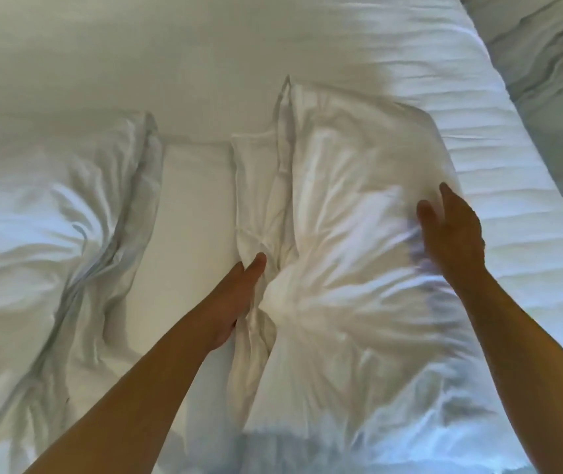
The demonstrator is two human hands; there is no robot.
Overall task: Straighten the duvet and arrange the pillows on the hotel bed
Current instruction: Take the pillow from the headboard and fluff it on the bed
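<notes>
A white pillow [352, 206] lies creased on the bed sheet [197, 206], right of centre. My left hand [235, 299] presses into the pillow's left side, its fingers curled into the bunched fabric there. My right hand [451, 230] hovers over the pillow's right part, fingers apart and blurred by motion, holding nothing. A second white pillow [50, 213] lies crumpled at the left. Rumpled white bedding, probably the duvet [547, 56], shows at the far right beyond the mattress edge.
The mattress's quilted edge [499, 186] runs diagonally down the right side. Bare sheet spreads across the top of the view and between the two pillows.
</notes>
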